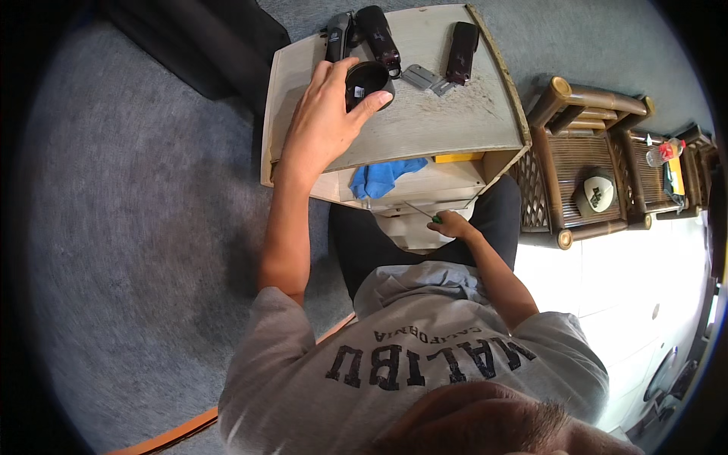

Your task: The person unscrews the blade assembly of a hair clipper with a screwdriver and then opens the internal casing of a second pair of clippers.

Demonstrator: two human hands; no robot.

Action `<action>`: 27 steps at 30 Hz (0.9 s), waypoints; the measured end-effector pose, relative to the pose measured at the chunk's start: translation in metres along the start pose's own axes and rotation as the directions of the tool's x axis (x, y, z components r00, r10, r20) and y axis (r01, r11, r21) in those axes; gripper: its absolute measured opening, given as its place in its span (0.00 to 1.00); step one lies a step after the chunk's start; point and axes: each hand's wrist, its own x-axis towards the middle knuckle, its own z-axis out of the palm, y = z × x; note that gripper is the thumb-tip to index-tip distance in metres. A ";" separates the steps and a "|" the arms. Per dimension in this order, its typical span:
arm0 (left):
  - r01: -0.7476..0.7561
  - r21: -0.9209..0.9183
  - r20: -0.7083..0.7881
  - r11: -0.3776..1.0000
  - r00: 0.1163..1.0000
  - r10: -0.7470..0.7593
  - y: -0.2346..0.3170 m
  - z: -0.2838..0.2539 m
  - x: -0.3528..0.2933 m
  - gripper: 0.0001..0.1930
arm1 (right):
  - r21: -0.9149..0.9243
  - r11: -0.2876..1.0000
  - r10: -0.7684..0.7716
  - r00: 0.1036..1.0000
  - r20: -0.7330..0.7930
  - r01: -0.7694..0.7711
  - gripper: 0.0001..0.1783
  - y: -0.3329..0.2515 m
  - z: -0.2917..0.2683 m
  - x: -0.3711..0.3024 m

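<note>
My left hand (324,114) curls its fingers and thumb round a round, black, hollow cup-shaped container (367,76), its opening facing up, over the small wooden table (432,125). A small pale spot shows inside it. In my right hand (455,224), low in front of the table's near edge, is a screwdriver (434,219) with a green handle and thin shaft. Beyond the container lie a hair clipper (339,39) and a dark casing (377,34). Farther right, another dark casing (462,51) lies beside grey flat parts (422,77).
A blue cloth (385,177) and a yellow item (458,158) lie in the compartment under the tabletop. To the right stands bamboo furniture (584,163) with a cap (595,193) and a plastic bottle (664,152) on it. Dark fabric (205,53) hangs at the left.
</note>
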 end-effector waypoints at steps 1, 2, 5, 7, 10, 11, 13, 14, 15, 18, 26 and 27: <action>-0.020 -0.006 -0.010 1.000 1.000 0.020 0.002 -0.001 0.000 0.37 | 0.037 0.999 -0.005 1.000 0.000 0.005 0.31 -0.006 0.003 0.000; -0.041 -0.012 -0.018 0.999 0.999 0.041 0.004 -0.003 0.000 0.35 | 0.074 0.997 -0.009 1.000 0.001 0.009 0.31 -0.012 0.007 0.001; -0.063 -0.008 -0.070 0.998 0.996 0.062 0.007 0.012 0.002 0.33 | 0.018 1.000 -0.022 1.000 -0.012 0.022 0.31 0.009 -0.006 -0.002; -0.071 -0.048 -0.091 0.996 0.994 0.067 0.012 0.011 0.001 0.32 | 0.033 0.999 -0.012 1.000 -0.009 0.013 0.31 0.006 -0.008 -0.004; -0.203 -0.066 -0.188 0.977 0.964 0.187 0.024 0.004 0.016 0.30 | 0.025 0.999 -0.025 1.000 -0.007 0.025 0.31 0.007 -0.006 0.000; -0.321 -0.038 -0.259 0.946 0.918 0.301 0.027 0.002 0.027 0.29 | 0.003 0.999 -0.044 0.999 -0.005 0.044 0.31 0.011 -0.003 0.002; -0.483 0.016 -0.277 0.875 0.839 0.468 0.036 -0.004 0.061 0.27 | 0.010 0.998 -0.058 0.998 0.012 0.057 0.31 0.007 -0.003 0.004; -0.594 0.149 -0.249 0.791 0.751 0.611 0.043 -0.002 0.084 0.34 | 0.019 0.998 -0.057 0.998 0.015 0.057 0.31 0.006 -0.003 0.002; -0.365 -0.014 -0.069 0.931 0.929 0.363 0.057 -0.005 0.098 0.29 | 0.009 0.999 -0.051 0.998 0.028 0.051 0.31 0.009 -0.005 0.000; -0.353 0.208 0.078 0.912 0.936 0.344 0.054 0.012 0.139 0.34 | 0.039 0.999 -0.015 1.000 0.020 0.014 0.31 0.002 -0.010 -0.002; -0.360 0.340 0.096 0.869 0.932 0.349 0.019 0.049 0.161 0.38 | 0.048 0.998 -0.026 0.999 -0.034 0.028 0.31 0.002 -0.010 -0.002; -0.355 0.303 0.083 0.884 0.934 0.347 0.023 0.043 0.154 0.38 | 0.031 0.999 -0.023 1.000 -0.020 0.024 0.31 0.002 -0.012 0.000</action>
